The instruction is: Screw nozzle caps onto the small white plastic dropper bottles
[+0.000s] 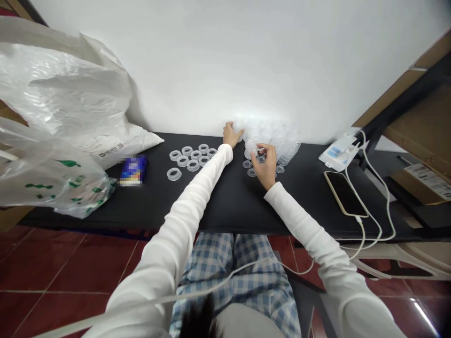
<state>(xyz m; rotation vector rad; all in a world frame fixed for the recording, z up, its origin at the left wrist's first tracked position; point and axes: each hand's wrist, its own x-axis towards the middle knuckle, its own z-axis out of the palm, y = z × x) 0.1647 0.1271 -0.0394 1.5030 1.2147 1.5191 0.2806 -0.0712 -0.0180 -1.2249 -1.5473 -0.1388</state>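
From here I read a clear plastic ring (251, 148) right at the fingertips of the right hand (264, 165). Those fingers (266, 151) are curled and bunched, pinching the ring, with a small dark bit (260, 153) at the pinch, though I can't tell what that bit is. The ring's round face tilts toward the wall. The left hand (231, 134) rests against the edge of a heap of clear plastic pieces (273, 138), its fingers (229, 126) close together; whether they grip anything, I can't tell. Loose rings (251, 172) lie just below the right hand, and a cluster of rings (190, 158) sits left of the left forearm, all on a black table (225, 206). The sack label (111, 150), blue packet (133, 170) and carton label (426, 180) are unreadable from here — too blurred or too small. A phone (345, 193) lies to the right, cable attached
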